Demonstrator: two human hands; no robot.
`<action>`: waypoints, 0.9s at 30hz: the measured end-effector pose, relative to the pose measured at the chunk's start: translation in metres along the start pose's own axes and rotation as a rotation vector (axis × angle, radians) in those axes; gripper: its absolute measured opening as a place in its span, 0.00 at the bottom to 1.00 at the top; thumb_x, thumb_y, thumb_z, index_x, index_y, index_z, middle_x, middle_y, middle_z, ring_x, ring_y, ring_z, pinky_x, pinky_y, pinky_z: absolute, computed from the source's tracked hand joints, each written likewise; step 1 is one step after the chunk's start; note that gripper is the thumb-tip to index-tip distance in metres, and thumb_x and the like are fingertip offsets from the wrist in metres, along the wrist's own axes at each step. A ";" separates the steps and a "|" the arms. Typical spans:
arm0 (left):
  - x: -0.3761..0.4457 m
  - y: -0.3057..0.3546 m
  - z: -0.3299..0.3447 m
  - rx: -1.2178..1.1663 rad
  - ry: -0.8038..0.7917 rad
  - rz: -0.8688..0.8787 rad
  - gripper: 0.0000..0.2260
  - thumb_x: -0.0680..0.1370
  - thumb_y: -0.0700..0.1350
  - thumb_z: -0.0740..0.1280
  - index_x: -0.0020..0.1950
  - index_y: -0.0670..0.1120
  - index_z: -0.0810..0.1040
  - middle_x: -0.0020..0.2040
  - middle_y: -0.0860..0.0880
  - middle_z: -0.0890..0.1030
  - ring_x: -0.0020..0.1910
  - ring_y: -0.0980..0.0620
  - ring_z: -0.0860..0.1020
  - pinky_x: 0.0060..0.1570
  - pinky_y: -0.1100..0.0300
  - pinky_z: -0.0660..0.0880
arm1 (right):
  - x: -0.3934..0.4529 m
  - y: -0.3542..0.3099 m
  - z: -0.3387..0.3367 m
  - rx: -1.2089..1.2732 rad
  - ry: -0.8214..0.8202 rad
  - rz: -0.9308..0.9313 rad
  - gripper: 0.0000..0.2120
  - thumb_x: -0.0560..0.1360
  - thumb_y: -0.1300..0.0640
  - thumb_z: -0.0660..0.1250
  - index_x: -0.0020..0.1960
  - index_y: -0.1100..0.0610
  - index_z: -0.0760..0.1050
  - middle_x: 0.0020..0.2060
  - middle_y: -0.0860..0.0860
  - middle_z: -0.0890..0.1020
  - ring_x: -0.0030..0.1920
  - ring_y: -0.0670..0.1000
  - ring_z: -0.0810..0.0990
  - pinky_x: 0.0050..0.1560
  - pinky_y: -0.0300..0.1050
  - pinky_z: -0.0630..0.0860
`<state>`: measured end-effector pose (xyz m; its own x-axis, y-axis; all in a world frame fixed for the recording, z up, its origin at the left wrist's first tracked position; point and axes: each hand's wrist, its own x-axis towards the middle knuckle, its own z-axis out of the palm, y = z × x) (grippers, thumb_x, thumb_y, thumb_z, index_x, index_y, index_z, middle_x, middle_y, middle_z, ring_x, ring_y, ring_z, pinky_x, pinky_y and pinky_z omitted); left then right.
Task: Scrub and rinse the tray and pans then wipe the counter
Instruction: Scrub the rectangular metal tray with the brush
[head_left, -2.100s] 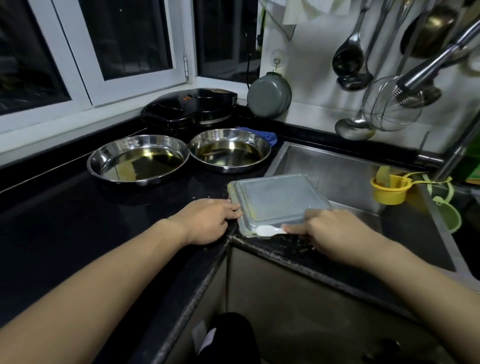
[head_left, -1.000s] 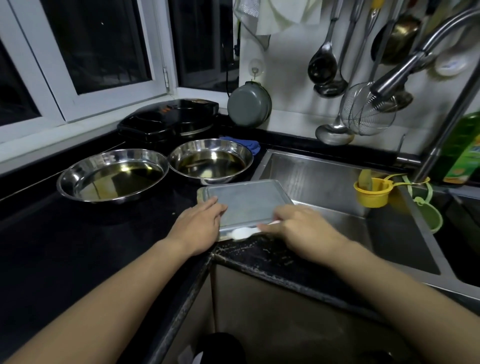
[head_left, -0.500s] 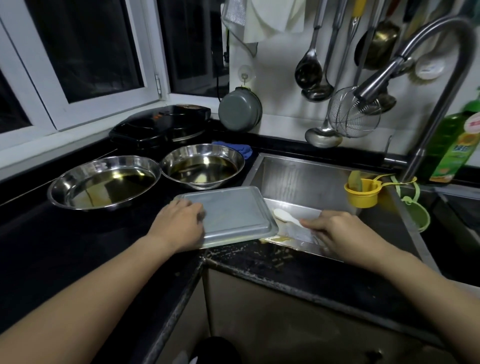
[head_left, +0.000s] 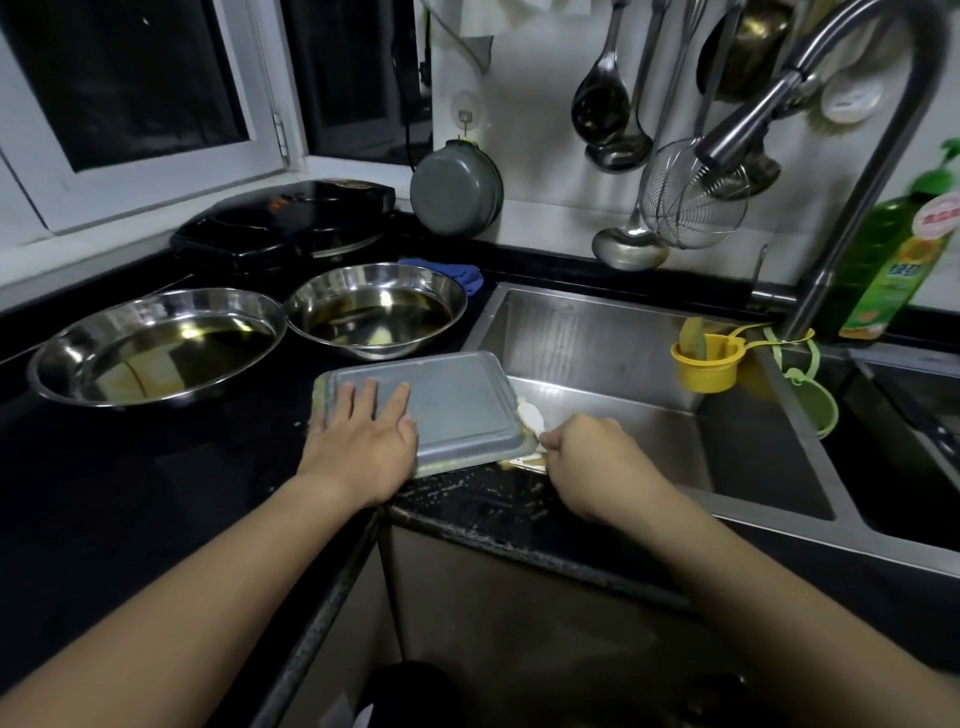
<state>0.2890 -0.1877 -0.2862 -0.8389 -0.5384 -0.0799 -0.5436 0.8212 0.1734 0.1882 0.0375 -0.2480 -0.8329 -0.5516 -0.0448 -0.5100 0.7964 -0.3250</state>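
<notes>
Grey rectangular metal tray, upside down on the bench, looks stiff, light and greasy: left hand presses flat while right hand pinches a white scraper.

1. A green bottle beside the faucet carried a pink-and-yellow label with print too blurred to read.
2. Orange marks on the black cooker were also illegible.

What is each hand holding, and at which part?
The right hand pinches a white scraper by its handle end. The left hand holds nothing; it presses flat on the tray.
</notes>
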 end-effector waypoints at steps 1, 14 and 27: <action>0.001 -0.001 0.000 -0.002 0.000 -0.003 0.26 0.85 0.57 0.40 0.84 0.58 0.42 0.84 0.47 0.41 0.83 0.45 0.40 0.80 0.41 0.42 | 0.000 -0.001 0.002 -0.007 -0.001 0.004 0.14 0.77 0.57 0.61 0.58 0.55 0.81 0.53 0.56 0.83 0.53 0.60 0.80 0.53 0.49 0.78; 0.015 -0.025 -0.015 -0.029 -0.120 0.076 0.26 0.85 0.59 0.42 0.84 0.60 0.45 0.84 0.52 0.44 0.83 0.48 0.42 0.80 0.42 0.47 | -0.035 -0.035 0.008 0.171 -0.086 0.154 0.11 0.77 0.58 0.62 0.55 0.61 0.78 0.48 0.58 0.73 0.49 0.59 0.72 0.51 0.44 0.72; 0.016 -0.046 0.003 -0.058 -0.056 0.221 0.31 0.83 0.66 0.38 0.84 0.55 0.49 0.84 0.51 0.46 0.83 0.48 0.40 0.80 0.49 0.38 | -0.065 -0.114 0.053 0.581 -0.002 0.284 0.18 0.78 0.55 0.62 0.64 0.64 0.72 0.57 0.62 0.81 0.59 0.63 0.80 0.57 0.49 0.76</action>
<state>0.3000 -0.2334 -0.2988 -0.9385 -0.3337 -0.0882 -0.3452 0.9051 0.2484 0.3124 -0.0306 -0.2577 -0.9176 -0.3403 -0.2054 -0.0701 0.6473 -0.7590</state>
